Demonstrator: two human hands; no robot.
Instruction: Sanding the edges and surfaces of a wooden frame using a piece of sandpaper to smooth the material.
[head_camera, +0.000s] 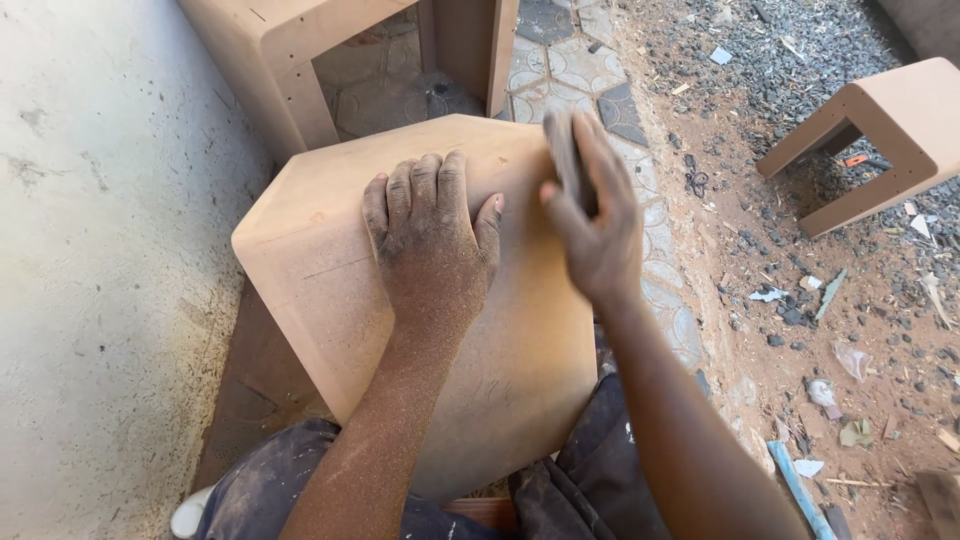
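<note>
Workpiece: a tan, hexagon-topped fibreboard stool (420, 300) with rounded corners, standing between the person's knees and filling the centre of the head view. Its top face is coated with fine dust and shows a faint scribed line near the left edge.

Left hand (430, 235): laid flat on the top face, palm down, four fingers together and pointing away from the body, thumb spread toward the right. It holds nothing; it presses on the board. Hand and forearm are covered with pale sawdust.

Right hand (592, 225): blurred, positioned at the right-hand far edge of the top face. Its fingers are wrapped around a small dark grey abrasive piece (570, 160), which lies against the board surface. The exact shape of this piece cannot be told through the blur.

Surroundings: a second tan fibreboard frame with an open centre (290, 60) stands just beyond the workpiece, beside a rough whitewashed wall (100, 250) on the left. A third tan fibreboard bench with bevelled legs (890, 130) rests well apart on the right, on reddish earth (800, 250) strewn with gravel, scraps and shavings. Patterned grey paving (590, 80) runs between the workpiece and the earth. Dark paint-flecked trousers (270, 480) are visible at the bottom edge.
</note>
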